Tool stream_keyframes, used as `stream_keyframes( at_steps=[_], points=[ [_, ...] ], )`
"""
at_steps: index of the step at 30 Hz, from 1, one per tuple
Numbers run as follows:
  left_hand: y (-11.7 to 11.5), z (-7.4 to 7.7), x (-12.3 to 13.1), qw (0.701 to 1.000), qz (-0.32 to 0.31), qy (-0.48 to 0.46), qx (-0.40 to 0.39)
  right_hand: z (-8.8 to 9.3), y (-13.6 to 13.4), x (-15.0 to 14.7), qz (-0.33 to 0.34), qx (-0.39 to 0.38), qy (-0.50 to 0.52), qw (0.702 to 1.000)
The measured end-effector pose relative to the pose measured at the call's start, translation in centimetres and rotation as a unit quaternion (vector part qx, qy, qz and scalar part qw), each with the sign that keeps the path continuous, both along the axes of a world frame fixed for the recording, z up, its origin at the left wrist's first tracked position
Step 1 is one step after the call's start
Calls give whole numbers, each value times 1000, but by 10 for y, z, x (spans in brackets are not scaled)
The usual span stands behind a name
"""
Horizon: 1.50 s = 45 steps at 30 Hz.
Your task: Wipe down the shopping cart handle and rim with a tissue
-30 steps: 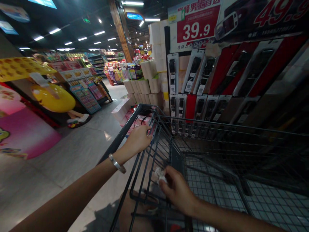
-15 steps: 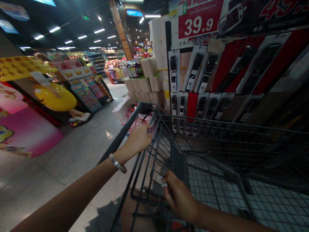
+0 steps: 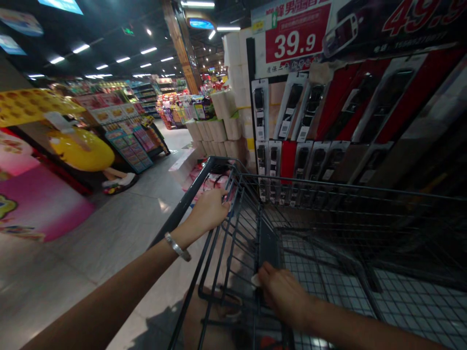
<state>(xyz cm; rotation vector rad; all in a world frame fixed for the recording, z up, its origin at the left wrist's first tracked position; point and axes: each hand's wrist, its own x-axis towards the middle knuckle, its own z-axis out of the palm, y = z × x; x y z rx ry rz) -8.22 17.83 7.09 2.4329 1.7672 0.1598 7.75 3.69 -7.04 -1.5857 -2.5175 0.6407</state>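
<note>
A dark wire shopping cart (image 3: 314, 181) fills the lower right of the head view. My left hand (image 3: 208, 210), with a silver bracelet on its wrist, is closed on the cart's wires just inside the handle (image 3: 182, 206). Lower down, my right hand (image 3: 282, 291) pinches a small crumpled white tissue (image 3: 256, 280). Its fingertips are beside the lower part of the dark flat panel (image 3: 269, 243) in the cart; whether they touch it I cannot tell. The fingers partly cover the tissue.
Packaged watches (image 3: 259, 109) hang on a rack along the right, under a red price sign (image 3: 297, 41). Stacked white paper rolls (image 3: 215, 131) stand ahead. A yellow figure (image 3: 85, 150) and a pink display (image 3: 47, 204) flank the grey aisle floor (image 3: 142, 218) on the left.
My right hand has moved right and slightly down with the tissue, closer to the dark panel. My left hand keeps its place on the cart.
</note>
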Motion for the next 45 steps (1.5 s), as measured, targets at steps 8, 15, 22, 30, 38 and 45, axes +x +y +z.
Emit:
stream_keyframes(
  at_steps=[8,15,22,30,38,45],
  points=[
    [0,0,0,1000,1,1,19,37,-14,-21,30,-6,296,955],
    [0,1,1,1000,1,-4,17,0,-27,-38,29,14,377,926],
    [-1,1,2,1000,8,-3,17,-33,-36,-19,12,-13,306,952],
    [-1,2,1,1000,4,6,9,-58,-34,3,69,-34,91,993],
    [-2,2,3,1000,4,4,16,-7,-27,7,84,-68,41,993],
    [-2,2,2,1000,-2,-15,11,41,-14,-20,193,132,173,957]
  ],
)
